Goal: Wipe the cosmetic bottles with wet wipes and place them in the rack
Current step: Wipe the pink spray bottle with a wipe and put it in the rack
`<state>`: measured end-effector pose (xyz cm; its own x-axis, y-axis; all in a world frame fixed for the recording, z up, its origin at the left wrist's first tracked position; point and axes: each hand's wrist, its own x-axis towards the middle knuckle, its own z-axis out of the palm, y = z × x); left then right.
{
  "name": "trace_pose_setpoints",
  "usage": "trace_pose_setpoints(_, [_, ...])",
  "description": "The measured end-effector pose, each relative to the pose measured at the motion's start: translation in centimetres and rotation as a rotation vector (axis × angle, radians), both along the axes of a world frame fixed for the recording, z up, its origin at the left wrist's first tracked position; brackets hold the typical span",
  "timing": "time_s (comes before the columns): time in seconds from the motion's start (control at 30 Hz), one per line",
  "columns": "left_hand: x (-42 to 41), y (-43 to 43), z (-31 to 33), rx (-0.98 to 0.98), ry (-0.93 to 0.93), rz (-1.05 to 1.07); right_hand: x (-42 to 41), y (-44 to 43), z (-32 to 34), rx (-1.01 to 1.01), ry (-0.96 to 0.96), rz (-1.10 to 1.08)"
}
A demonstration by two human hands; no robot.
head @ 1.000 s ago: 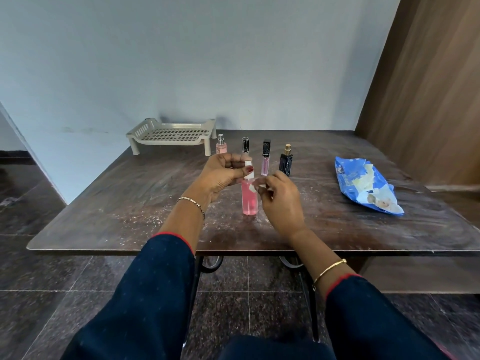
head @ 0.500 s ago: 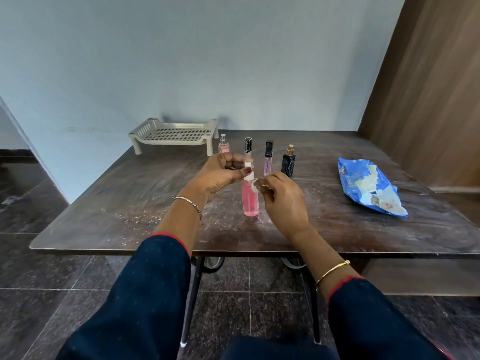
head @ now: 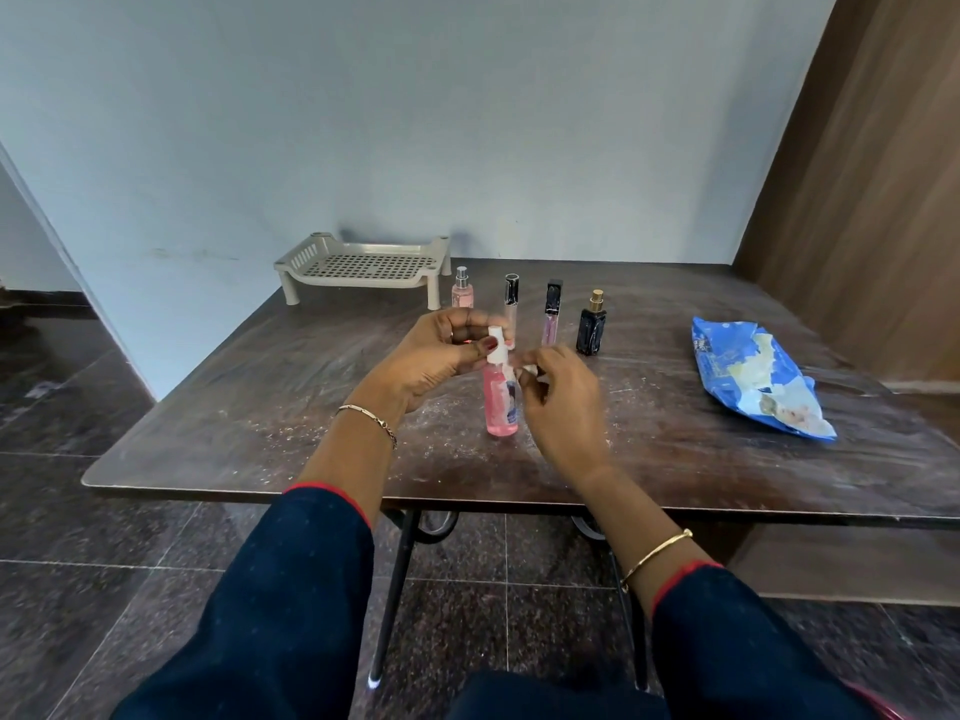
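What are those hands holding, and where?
The left hand grips the pink spray bottle at its white nozzle; the right hand pinches a small white wipe beside it.

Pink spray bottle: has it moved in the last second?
Yes, slightly: the pink spray bottle has shifted left against the black bottle, and its label now faces the camera.

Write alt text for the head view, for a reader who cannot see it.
A person's left hand grips the white top of an upright pink spray bottle while the right hand pinches a white wipe beside it. Behind stand four small bottles and a beige rack; a blue wipes pack lies to the right.
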<state>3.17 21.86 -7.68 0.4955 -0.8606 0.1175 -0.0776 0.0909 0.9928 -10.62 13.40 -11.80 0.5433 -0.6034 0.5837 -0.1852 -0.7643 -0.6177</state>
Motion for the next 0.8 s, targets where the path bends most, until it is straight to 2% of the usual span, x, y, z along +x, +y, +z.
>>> trace_pose_setpoints(0.2, [-1.1,-0.4,-0.2,-0.010,-0.168,0.214,-0.1,0.9,-0.8,-0.305,0.024,0.046])
trace_pose_setpoints(0.27, [-1.1,-0.6,-0.3,-0.017,-0.201,0.236,-0.2,0.8,-0.9,-0.238,-0.022,0.053])
trace_pose_setpoints(0.43, [-1.9,-0.9,-0.6,-0.084,-0.182,0.164,-0.7,0.2,-0.5,0.119,-0.146,0.002])
trace_pose_setpoints(0.6, [-2.6,-1.7,-0.8,-0.123,-0.136,0.099,-1.3,-1.3,-0.2,0.242,-0.181,-0.058])
trace_pose_setpoints(0.8, [-3.5,-2.0,-0.3,-0.103,-0.157,0.001,-1.3,-3.2,1.1,0.286,-0.014,-0.038])
